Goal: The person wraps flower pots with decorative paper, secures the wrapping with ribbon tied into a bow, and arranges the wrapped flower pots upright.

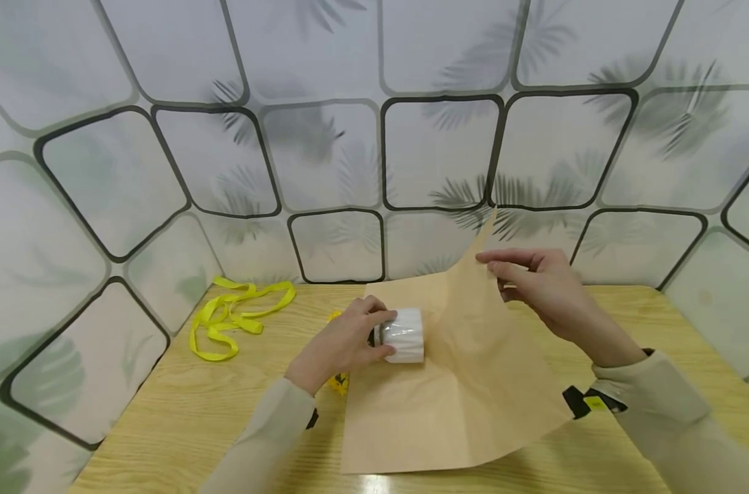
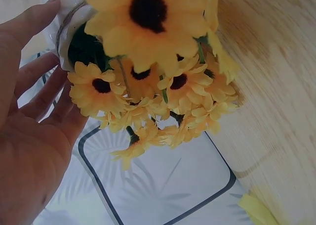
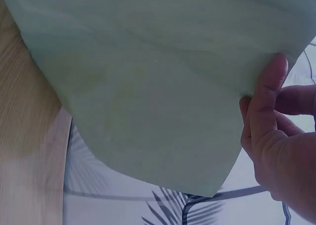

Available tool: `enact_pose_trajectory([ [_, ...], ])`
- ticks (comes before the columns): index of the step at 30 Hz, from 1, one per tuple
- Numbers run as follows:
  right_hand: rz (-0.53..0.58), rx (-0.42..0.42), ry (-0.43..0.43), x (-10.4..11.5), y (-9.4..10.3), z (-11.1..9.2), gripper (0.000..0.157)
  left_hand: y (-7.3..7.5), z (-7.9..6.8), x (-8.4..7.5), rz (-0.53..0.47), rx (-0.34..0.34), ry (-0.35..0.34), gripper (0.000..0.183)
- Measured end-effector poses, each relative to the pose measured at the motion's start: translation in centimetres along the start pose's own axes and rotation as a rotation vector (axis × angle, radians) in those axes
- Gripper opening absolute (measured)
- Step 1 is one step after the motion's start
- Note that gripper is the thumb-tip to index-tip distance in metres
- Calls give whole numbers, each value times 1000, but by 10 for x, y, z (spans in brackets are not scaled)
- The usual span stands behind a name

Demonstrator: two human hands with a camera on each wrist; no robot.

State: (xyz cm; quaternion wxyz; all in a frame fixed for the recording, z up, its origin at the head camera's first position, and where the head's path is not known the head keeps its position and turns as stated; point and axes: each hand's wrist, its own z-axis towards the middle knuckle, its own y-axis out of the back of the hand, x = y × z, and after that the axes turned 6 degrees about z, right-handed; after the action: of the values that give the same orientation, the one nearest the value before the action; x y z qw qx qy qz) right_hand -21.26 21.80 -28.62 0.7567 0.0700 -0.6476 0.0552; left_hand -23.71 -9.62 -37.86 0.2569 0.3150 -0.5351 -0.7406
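Observation:
A white flowerpot (image 1: 407, 336) with ridged sides lies tipped on a sheet of brown wrapping paper (image 1: 405, 425). My left hand (image 1: 346, 343) grips the pot near its rim, with thumb and fingers on either side. Yellow artificial sunflowers (image 2: 143, 86) with dark centres spill from the pot toward the left. Twine (image 2: 63, 27) circles the pot in the left wrist view. At the paper's raised right side, my right hand (image 1: 547, 288) pinches the edge between thumb and fingers. There the paper (image 3: 148, 111) stands up off the table, its corner pointing upward.
A loose yellow ribbon (image 1: 226, 315) lies in loops at the table's back left. The wooden table (image 1: 164, 425) ends at a patterned fabric backdrop (image 1: 325, 158) with leaf prints, which also encloses both sides.

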Motion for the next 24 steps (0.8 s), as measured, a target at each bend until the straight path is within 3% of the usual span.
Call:
enact_pose_trajectory([
  [5,-2,26,-2,0,-13,4,31,0,1,0,4,1,-1,54],
  [12,20,82,-1,0,-30,8,32,0,1,0,9,4,3,54],
  [18,-27,108,-4,-1,-46,12,40,0,0,1,-21,8,20,53],
  [21,-34,120,3,-2,-52,14,39,1,0,2,-69,-49,31,45],
  [24,-48,133,20,-4,-58,16,38,4,-1,1,-169,-190,33,27],
])
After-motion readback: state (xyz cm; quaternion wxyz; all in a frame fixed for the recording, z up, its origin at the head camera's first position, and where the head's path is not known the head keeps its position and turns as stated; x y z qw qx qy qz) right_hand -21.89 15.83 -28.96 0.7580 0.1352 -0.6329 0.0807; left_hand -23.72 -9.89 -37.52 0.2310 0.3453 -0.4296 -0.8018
